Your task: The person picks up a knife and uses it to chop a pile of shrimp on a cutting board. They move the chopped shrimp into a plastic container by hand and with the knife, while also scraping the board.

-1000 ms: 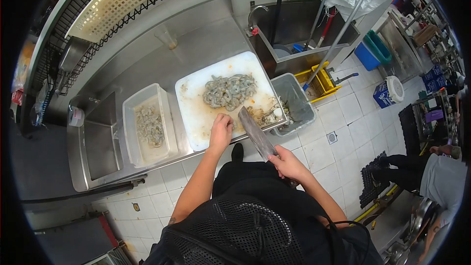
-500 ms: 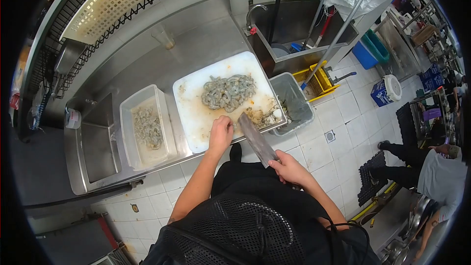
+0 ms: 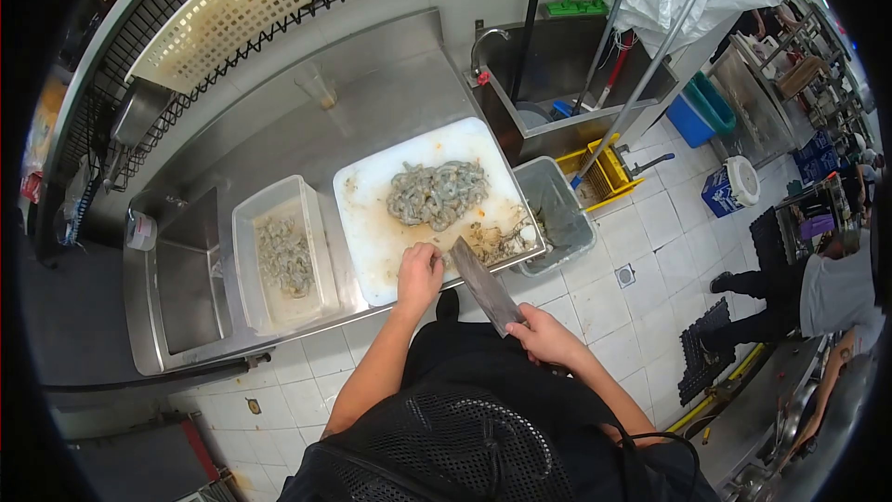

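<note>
We judge the work roughly midway — a big heap of raw grey shrimp (image 3: pixel 435 193) still lies at the far middle of the white plastic cutting board (image 3: pixel 372 232), while a smaller batch sits in the clear rectangular tub (image 3: pixel 283 256) off the board's left edge. Our left hand (image 3: pixel 420 271) pinches something small at the board's near edge; our right hand (image 3: pixel 544 335) grips the broad steel cleaver (image 3: pixel 483 284) — shell scraps (image 3: pixel 497 237) gather at the near right corner.

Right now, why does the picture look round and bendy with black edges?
In the head view a fisheye lens curves the counter and floor tiles, leaving black corners; the cutting board glares white, while the cleaver and shrimp pile stay fairly sharp.
</note>
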A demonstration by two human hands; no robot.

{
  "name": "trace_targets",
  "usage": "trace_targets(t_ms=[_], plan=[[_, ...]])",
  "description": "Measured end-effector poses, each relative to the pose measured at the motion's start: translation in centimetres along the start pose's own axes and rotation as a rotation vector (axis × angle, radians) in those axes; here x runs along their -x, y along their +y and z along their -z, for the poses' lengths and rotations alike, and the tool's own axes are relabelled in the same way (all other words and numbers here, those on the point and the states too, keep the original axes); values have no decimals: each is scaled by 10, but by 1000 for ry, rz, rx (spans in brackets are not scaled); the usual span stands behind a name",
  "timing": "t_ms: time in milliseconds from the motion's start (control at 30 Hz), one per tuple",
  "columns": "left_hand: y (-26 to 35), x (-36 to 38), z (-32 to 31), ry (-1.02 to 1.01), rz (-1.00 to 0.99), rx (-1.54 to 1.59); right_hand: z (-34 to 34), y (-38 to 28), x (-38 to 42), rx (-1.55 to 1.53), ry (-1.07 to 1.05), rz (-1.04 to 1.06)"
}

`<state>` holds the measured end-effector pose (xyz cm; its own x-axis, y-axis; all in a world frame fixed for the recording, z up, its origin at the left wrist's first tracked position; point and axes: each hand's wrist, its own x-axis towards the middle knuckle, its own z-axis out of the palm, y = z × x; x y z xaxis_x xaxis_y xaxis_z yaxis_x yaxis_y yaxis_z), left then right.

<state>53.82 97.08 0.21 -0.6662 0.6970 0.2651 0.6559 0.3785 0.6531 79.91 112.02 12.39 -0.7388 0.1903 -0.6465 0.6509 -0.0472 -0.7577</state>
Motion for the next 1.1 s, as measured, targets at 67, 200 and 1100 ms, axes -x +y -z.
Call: trace_targets(t_ms=[67,200,1100], plan=[[1,1,4,52,47,28,2,5,5,-39,35,-12],[10,-3,21,152,141,158,10,2,10,9,119,-34],[6,1,-4,-112,148,51,3,-17,19,97,50,-20]])
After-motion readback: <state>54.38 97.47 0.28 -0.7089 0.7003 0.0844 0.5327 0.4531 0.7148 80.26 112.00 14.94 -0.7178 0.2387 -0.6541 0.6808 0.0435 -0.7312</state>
